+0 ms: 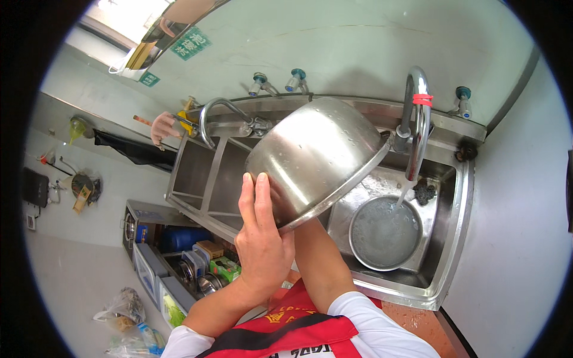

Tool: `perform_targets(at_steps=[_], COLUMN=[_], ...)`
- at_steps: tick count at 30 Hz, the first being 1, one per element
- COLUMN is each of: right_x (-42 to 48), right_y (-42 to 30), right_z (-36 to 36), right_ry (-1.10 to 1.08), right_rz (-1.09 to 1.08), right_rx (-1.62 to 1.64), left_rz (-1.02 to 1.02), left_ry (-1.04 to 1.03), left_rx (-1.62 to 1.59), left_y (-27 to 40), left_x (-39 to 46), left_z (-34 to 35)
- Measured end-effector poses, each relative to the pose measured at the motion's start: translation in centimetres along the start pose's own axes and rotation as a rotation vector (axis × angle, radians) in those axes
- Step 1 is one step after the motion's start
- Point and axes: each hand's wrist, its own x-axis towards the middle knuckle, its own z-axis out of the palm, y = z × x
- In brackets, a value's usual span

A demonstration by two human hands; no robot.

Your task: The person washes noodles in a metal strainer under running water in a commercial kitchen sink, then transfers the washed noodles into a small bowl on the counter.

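A large stainless steel basin (313,156) is tilted over the divider of the sinks, its outer wall and bottom facing me. My left hand (266,241) grips it at the lower left, two fingers extended along the outer wall, the thumb side at the rim. The right forearm (322,259) passes behind the rim, and the basin hides my right hand. Below to the right, a round metal bowl (386,232) full of cloudy water sits in the right sink compartment (429,250). Water runs into this bowl from a tall chrome faucet (418,129) with a red band.
A dark scouring pad (424,191) lies beside the bowl. Another curved faucet (219,107) stands over the left compartments (194,168). Pink rubber gloves (162,127) hang at the far left end. Below left, a shelf unit (156,268) holds boxes and pots. A wall (510,223) bounds the right.
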Motion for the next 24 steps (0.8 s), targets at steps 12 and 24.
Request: perform_targets(at_steps=[12,24], right_x=[3.8,11.6], right_y=[8.6,0.6], right_z=[-18.1,-36.5], right_ry=[-0.423,-0.315], right_rz=[0.030,0.482], right_rx=[-0.782,-0.396], left_rz=[-0.738,-1.309], left_ry=[-0.385,-0.719], left_rx=[-0.967,-1.499], left_y=[-3.0,-1.1], left_x=[-2.3,-10.7], left_z=[15.2,22.8])
